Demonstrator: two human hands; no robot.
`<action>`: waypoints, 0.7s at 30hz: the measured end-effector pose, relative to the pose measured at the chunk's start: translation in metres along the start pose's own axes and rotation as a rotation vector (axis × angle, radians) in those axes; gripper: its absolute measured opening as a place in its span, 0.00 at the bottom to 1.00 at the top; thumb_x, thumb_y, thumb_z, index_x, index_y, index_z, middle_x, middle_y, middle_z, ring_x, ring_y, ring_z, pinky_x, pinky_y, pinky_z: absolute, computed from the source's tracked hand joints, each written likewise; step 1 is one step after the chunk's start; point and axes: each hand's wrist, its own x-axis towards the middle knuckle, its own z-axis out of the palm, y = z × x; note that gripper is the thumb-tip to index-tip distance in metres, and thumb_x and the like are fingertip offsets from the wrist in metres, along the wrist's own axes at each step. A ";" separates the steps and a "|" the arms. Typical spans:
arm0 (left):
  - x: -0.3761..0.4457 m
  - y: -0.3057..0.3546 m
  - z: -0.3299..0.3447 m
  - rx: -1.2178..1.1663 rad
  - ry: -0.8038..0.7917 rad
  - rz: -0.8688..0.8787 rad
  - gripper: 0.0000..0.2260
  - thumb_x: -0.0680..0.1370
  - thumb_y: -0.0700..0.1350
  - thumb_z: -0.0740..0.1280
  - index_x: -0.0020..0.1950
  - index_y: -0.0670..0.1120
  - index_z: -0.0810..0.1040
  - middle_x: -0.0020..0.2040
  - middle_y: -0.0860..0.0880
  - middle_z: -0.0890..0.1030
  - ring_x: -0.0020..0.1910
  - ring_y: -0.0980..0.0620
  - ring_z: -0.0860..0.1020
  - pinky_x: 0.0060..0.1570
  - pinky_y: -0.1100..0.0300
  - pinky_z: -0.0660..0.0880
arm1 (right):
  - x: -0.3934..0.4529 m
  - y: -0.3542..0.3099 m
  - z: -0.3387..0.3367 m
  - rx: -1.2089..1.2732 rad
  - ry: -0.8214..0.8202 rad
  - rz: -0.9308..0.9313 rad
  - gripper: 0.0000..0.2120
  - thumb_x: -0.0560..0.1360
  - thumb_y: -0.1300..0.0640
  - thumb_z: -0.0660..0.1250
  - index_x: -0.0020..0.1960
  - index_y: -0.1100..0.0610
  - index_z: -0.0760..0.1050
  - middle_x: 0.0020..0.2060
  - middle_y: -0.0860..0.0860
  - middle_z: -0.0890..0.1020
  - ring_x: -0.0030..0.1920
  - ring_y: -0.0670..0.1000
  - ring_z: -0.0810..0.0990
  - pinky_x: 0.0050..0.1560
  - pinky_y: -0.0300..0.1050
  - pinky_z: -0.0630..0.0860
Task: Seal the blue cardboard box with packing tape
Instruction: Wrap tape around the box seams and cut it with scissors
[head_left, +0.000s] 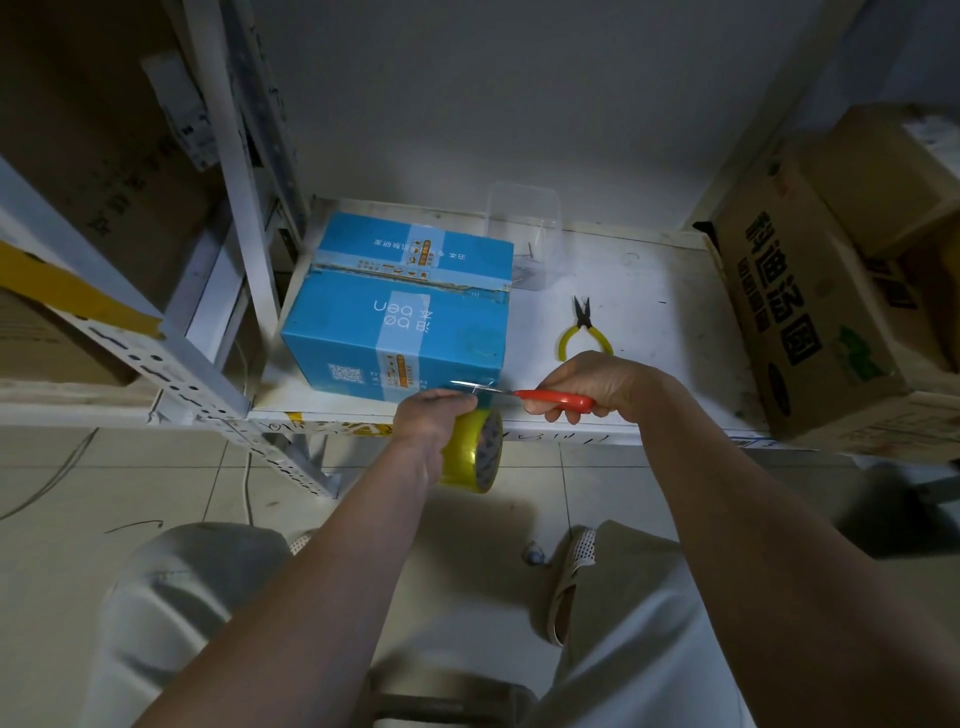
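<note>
The blue cardboard box (400, 306) sits on the white shelf (639, 332), its top flaps closed with a rough seam across the middle. My left hand (423, 426) grips a yellowish roll of packing tape (475, 452) just below the box's front lower edge. My right hand (597, 382) holds red-handled scissors (540, 396), their blades pointing left and meeting the tape strand between roll and box near the box's front bottom corner.
Yellow-handled pliers (584, 332) lie on the shelf right of the box. A clear plastic container (524, 234) stands behind it. A brown printed carton (810, 317) fills the shelf's right end. Metal rack posts (234, 171) stand left. My knees and tiled floor are below.
</note>
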 end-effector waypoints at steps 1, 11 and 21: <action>0.000 0.000 0.000 -0.001 0.000 0.002 0.04 0.72 0.44 0.73 0.43 0.49 0.78 0.51 0.47 0.80 0.54 0.44 0.77 0.58 0.47 0.74 | 0.001 -0.001 0.000 -0.026 0.009 0.002 0.15 0.70 0.47 0.72 0.49 0.58 0.81 0.36 0.48 0.81 0.33 0.44 0.73 0.33 0.36 0.66; 0.002 0.005 -0.006 0.088 -0.029 0.033 0.04 0.72 0.45 0.72 0.43 0.50 0.78 0.48 0.48 0.79 0.52 0.45 0.76 0.58 0.48 0.73 | 0.003 0.003 0.002 -0.032 0.027 -0.069 0.14 0.74 0.53 0.69 0.53 0.63 0.81 0.47 0.58 0.82 0.41 0.51 0.77 0.47 0.44 0.76; -0.003 -0.008 -0.016 0.261 -0.013 0.109 0.05 0.70 0.45 0.74 0.43 0.49 0.79 0.48 0.47 0.80 0.51 0.46 0.76 0.57 0.51 0.74 | 0.002 0.002 0.012 -0.321 -0.057 -0.054 0.19 0.72 0.46 0.69 0.59 0.56 0.77 0.55 0.54 0.79 0.49 0.49 0.75 0.48 0.41 0.72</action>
